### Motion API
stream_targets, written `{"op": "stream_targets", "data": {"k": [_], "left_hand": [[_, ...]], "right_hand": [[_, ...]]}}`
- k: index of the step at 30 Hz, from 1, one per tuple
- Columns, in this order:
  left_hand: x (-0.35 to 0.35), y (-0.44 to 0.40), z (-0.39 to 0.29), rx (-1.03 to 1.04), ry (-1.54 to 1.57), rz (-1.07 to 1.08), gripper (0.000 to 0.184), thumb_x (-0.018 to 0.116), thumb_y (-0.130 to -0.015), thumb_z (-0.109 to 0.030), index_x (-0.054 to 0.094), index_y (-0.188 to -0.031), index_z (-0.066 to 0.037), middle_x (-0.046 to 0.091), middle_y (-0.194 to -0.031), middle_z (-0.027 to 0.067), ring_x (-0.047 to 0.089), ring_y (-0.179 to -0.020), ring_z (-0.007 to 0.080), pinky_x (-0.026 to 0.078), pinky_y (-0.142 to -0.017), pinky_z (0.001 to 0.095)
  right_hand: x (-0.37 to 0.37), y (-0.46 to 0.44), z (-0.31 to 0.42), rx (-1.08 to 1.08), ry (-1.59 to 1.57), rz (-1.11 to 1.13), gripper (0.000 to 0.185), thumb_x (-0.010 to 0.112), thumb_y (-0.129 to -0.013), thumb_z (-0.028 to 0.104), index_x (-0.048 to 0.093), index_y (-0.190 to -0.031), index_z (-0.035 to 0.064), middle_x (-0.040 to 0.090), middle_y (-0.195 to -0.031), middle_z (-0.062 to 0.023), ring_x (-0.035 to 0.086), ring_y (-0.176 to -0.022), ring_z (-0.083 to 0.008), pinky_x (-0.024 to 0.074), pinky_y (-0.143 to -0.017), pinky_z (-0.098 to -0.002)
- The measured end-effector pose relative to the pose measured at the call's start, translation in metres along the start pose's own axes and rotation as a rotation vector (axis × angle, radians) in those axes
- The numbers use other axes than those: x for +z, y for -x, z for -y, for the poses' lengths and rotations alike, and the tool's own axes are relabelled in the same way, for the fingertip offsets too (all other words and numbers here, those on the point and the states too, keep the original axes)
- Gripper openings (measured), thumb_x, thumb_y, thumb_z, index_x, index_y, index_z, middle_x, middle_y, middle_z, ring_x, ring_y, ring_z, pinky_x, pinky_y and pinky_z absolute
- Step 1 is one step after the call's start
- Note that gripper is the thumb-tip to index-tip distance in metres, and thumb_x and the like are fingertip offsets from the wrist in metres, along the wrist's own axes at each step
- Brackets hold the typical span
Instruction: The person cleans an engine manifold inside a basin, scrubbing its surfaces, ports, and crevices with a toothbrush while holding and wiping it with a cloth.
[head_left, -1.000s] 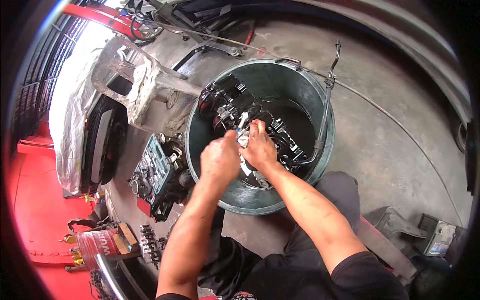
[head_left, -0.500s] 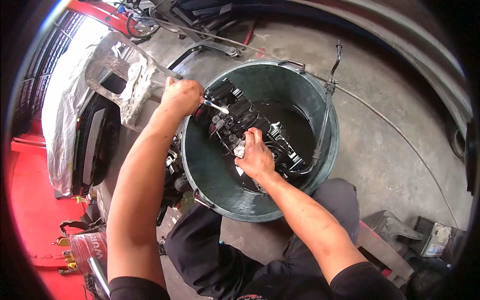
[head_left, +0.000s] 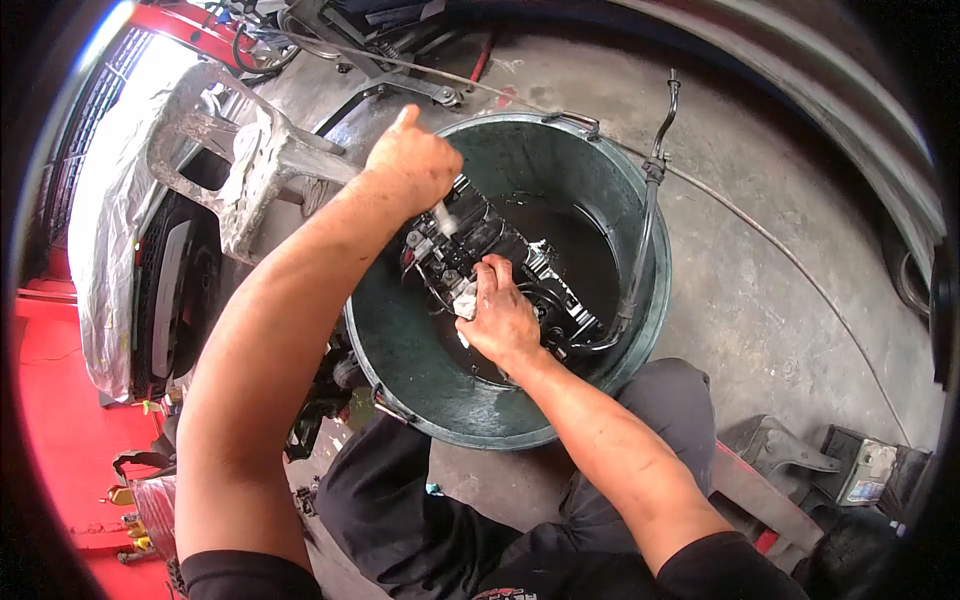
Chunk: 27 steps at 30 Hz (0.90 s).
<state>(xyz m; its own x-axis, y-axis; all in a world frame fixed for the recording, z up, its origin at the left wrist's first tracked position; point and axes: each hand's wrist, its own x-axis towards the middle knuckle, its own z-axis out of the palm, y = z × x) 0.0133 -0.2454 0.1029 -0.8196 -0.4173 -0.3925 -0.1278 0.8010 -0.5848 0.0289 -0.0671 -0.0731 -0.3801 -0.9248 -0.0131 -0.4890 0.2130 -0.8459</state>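
In my left hand (head_left: pixel 413 168), closed with the thumb pointing up, is a toothbrush (head_left: pixel 445 220); its pale head is blurred against a dark, oily mechanical part (head_left: pixel 503 238). That part has toothed metal edges and several wires, and lies tilted inside a large green tub (head_left: pixel 365 375). My right hand (head_left: pixel 497 322) is closed on the near side of the mechanical part, with its fingertips on the top. A crumpled whitish piece (head_left: pixel 465 303) shows beside the right thumb; I cannot tell what it is. Dark liquid (head_left: pixel 585 245) covers the tub's bottom.
A bent metal pipe (head_left: pixel 652 200) rises from inside the tub past its right rim. A dirty pale stool (head_left: pixel 240 185) stands left of the tub. A hose (head_left: pixel 790 258) crosses the concrete floor. A boxy unit (head_left: pixel 868 470) sits at the lower right.
My left hand has moved right and slightly up, tilting the toothbrush more steeply over the mechanical part. My right hand keeps its place on the part. The view has shifted slightly.
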Motion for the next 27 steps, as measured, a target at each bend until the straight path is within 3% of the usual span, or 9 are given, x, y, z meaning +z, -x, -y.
{"op": "stream_targets", "data": {"k": [2,5,6,9,13,21,25,27], "left_hand": [[-0.02,-0.001,-0.001,-0.03,-0.052,0.058,0.025,0.051,-0.094,-0.022,0.076,-0.101,-0.02,0.076,-0.106,0.0028,0.071,-0.104,0.0192,0.031,-0.11,0.0486],[0.017,-0.01,-0.013,0.068,0.035,-0.087,0.028,0.05,-0.093,-0.02,0.075,-0.106,-0.018,0.075,-0.102,0.0018,0.07,-0.1,0.0247,0.03,-0.112,0.0557],[0.004,-0.013,-0.023,0.036,0.024,0.131,0.028,0.051,-0.094,-0.021,0.074,-0.109,-0.022,0.075,-0.107,-0.0001,0.07,-0.105,0.0225,0.031,-0.11,0.0536],[-0.004,-0.019,-0.043,-0.049,-0.091,0.268,0.027,0.051,-0.095,-0.022,0.074,-0.109,-0.024,0.075,-0.108,-0.0006,0.07,-0.107,0.02,0.029,-0.111,0.0509],[-0.018,-0.019,-0.036,-0.105,-0.089,0.255,0.03,0.054,-0.097,-0.024,0.072,-0.12,-0.025,0.073,-0.118,-0.0031,0.07,-0.109,0.0186,0.027,-0.108,0.0492],[-0.019,-0.029,-0.055,0.002,-0.153,0.326,0.033,0.046,-0.099,-0.022,0.073,-0.118,-0.024,0.074,-0.117,-0.0019,0.069,-0.11,0.0196,0.022,-0.114,0.0501],[-0.024,-0.034,-0.042,-0.051,-0.191,0.32,0.031,0.049,-0.099,-0.023,0.073,-0.118,-0.023,0.073,-0.117,0.0013,0.068,-0.113,0.0225,0.019,-0.117,0.0492],[-0.026,-0.029,-0.04,-0.096,-0.182,0.191,0.027,0.052,-0.095,-0.023,0.077,-0.106,-0.021,0.075,-0.108,0.0024,0.069,-0.11,0.023,0.02,-0.117,0.0482]], "right_hand": [[-0.003,-0.002,-0.001,0.0,-0.013,-0.016,0.077,0.081,-0.071,0.019,0.046,-0.137,0.0003,0.04,-0.145,-0.0134,0.059,-0.12,-0.037,0.0518,-0.099,-0.046],[-0.002,-0.002,-0.002,0.002,-0.002,0.001,0.076,0.08,-0.071,0.019,0.046,-0.136,-0.0002,0.04,-0.145,-0.0137,0.058,-0.121,-0.037,0.0518,-0.1,-0.0462],[-0.001,-0.002,-0.001,-0.004,-0.004,0.009,0.076,0.08,-0.071,0.019,0.046,-0.136,-0.0004,0.04,-0.145,-0.0139,0.058,-0.121,-0.0371,0.0518,-0.1,-0.0462],[0.0,0.0,-0.002,-0.003,-0.007,0.011,0.075,0.08,-0.071,0.019,0.046,-0.136,-0.0009,0.04,-0.145,-0.0146,0.058,-0.122,-0.0373,0.0517,-0.1,-0.0463],[-0.003,-0.001,-0.002,0.008,-0.016,0.019,0.076,0.08,-0.071,0.018,0.046,-0.135,-0.0014,0.04,-0.145,-0.0157,0.058,-0.122,-0.0372,0.0514,-0.1,-0.0454],[-0.004,0.0,0.0,-0.017,-0.016,0.016,0.079,0.08,-0.071,0.018,0.044,-0.138,-0.0023,0.039,-0.148,-0.0171,0.054,-0.127,-0.0377,0.0506,-0.103,-0.045],[-0.001,-0.001,-0.004,-0.02,-0.038,0.013,0.077,0.08,-0.072,0.019,0.043,-0.137,-0.002,0.04,-0.145,-0.0169,0.056,-0.125,-0.0376,0.0516,-0.101,-0.0459],[-0.004,-0.001,-0.006,-0.014,-0.043,0.023,0.077,0.08,-0.072,0.019,0.043,-0.136,-0.0018,0.04,-0.144,-0.0166,0.056,-0.125,-0.0374,0.0518,-0.101,-0.0458]]}}
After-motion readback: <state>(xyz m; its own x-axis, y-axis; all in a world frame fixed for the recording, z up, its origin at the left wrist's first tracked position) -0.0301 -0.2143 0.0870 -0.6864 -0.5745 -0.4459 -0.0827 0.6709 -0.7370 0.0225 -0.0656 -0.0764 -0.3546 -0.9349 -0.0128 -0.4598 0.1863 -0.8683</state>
